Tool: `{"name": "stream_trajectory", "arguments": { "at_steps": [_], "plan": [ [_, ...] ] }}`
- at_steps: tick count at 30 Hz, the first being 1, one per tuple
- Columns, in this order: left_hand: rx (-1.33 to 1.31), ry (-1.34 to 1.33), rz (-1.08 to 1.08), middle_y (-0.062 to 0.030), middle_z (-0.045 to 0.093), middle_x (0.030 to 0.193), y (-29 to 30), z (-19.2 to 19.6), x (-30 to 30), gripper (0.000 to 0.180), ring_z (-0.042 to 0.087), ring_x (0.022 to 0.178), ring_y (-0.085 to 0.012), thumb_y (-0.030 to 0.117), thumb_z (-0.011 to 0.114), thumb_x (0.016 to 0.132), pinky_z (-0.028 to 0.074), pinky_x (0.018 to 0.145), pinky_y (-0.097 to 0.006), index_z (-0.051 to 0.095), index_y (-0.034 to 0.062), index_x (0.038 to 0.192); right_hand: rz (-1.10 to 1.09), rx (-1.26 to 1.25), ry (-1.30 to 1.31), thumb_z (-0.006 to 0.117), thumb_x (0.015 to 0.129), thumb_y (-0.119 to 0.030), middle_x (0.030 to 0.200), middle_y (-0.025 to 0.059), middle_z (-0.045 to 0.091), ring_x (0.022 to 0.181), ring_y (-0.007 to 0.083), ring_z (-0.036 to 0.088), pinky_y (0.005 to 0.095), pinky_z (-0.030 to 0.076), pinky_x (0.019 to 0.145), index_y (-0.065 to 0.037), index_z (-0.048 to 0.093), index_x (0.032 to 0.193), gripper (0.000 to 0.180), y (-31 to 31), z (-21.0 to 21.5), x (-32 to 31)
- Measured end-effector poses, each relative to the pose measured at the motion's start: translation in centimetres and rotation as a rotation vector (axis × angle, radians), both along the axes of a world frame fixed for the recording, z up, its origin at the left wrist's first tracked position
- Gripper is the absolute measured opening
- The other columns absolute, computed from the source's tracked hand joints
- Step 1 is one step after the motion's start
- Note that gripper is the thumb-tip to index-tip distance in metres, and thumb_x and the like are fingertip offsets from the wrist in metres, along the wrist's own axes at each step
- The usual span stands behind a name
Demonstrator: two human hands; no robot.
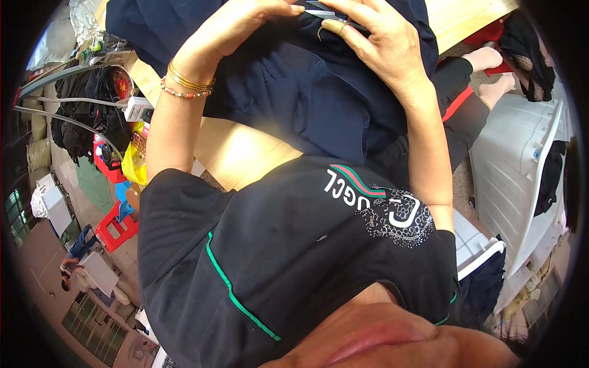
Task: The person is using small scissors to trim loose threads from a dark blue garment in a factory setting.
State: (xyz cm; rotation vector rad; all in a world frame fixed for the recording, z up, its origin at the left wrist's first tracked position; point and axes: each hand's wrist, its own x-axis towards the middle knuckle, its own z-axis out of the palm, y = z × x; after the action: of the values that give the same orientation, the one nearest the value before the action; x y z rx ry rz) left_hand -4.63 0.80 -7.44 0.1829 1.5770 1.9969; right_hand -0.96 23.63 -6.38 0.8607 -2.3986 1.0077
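Dark navy cloth (307, 92) lies heaped over a pale wooden tabletop (245, 150) and hangs toward my lap. At the upper edge, my left hand (251, 21) pinches the cloth with thumb and fingers; the top of this hand is cut off by the frame. Small metal scissors (320, 13) are in my right hand (383, 46), their blades slightly apart and pointing at my left fingertips. A short light-brown strand or loop hangs beside the right thumb. Bracelets (187, 89) circle my left wrist.
On the left are a white power box (138, 109), a yellow bag (134, 162), a red stool (118, 226) and dark bundled cloth (83, 116). Another person (76, 254) is farther off beside a white table. A large white plastic bin (515, 165) stands on the right.
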Motion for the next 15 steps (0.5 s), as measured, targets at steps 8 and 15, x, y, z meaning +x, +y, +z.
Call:
{"name": "stream_trajectory", "arguments": {
  "at_steps": [8,15],
  "plan": [
    [0.317,0.381,-0.529,0.0012,0.063,0.095,1.3,-1.3,-2.3,0.019,0.054,0.085,-0.0062,0.004,0.062,0.089,0.043,0.076,-0.018,0.063,-0.0008,0.108,0.283,-0.78,0.137,0.072,0.082,-0.009,0.071,0.0088,0.055,0.06,0.0196,0.057,0.0289,0.044,0.056,-0.003,0.071,0.101,0.02,0.2,-3.9,-1.9],
    [-1.045,0.857,-0.503,-0.0071,0.067,0.084,3.9,12.6,-2.5,0.018,0.062,0.077,-0.0133,-0.006,0.062,0.082,0.052,0.073,-0.028,0.068,-0.0037,0.099,0.031,0.04,-0.07,0.078,0.073,-0.031,0.074,0.0021,0.057,0.068,0.0187,0.062,0.029,0.049,0.057,-0.014,0.066,0.118,0.05,3.3,-0.7,5.2]
  ]
}}
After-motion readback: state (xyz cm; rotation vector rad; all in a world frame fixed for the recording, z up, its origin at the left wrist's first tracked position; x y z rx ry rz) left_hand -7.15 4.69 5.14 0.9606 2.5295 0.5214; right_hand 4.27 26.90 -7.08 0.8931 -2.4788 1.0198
